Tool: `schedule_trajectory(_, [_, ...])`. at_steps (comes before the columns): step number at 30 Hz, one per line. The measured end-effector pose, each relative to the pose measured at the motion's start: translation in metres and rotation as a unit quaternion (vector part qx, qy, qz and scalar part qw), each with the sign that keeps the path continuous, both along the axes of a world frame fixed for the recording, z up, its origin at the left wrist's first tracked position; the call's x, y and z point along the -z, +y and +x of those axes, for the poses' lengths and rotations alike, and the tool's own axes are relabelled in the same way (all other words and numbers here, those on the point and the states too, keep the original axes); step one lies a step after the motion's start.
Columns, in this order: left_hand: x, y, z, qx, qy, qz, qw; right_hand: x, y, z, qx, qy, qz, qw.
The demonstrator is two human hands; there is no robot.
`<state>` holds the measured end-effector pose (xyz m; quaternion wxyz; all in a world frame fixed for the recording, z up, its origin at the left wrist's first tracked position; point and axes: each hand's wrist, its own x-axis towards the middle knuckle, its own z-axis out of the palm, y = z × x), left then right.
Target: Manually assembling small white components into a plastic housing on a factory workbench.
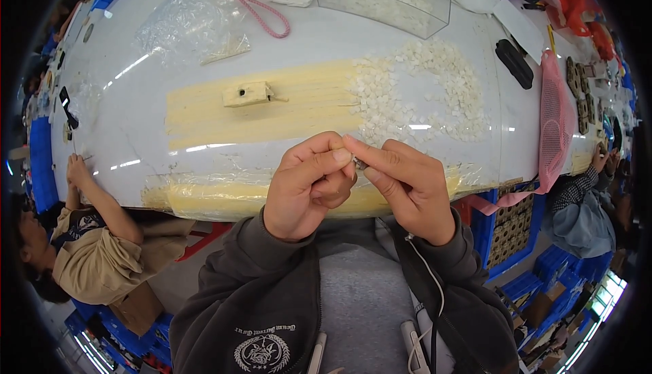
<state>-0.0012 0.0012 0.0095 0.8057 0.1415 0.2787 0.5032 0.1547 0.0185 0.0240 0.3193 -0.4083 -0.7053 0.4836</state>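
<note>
Both my hands meet above the table's near edge, fingertips together. My left hand is closed in a pinch, thumb against forefinger, touching the other hand's fingertips. My right hand pinches a small dark metallic part, mostly covered by the fingers, so its kind does not show. What the left fingertips hold, if anything, is hidden. Beyond my hands, a tape-covered block with a dark hole in its side lies on yellow tape strips. Many small white pieces are spread loosely to the right of it.
A clear plastic box with more white pieces stands at the far side. Nearby lie a plastic bag, a pink braided strap and a black case. Pink mesh hangs at right. A co-worker sits at left.
</note>
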Motion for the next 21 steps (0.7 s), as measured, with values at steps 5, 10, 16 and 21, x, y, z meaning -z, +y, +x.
schedule_trajectory(5, [0.002,-0.001,-0.001,0.003,-0.003,-0.007,1.000,0.002,0.001,0.001,-0.012,0.026,-0.024,0.999])
schedule_trajectory(10, [0.006,-0.001,-0.001,0.004,-0.019,-0.005,1.000,0.002,-0.001,-0.009,0.062,0.015,0.020,0.998])
schedule_trajectory(16, [0.003,-0.001,0.003,-0.018,0.042,0.034,0.998,0.001,-0.002,-0.011,0.166,0.096,-0.003,0.982])
schedule_trajectory(21, [0.000,-0.005,0.004,-0.031,0.183,0.108,0.977,-0.003,-0.001,-0.009,0.131,0.092,-0.012,0.987])
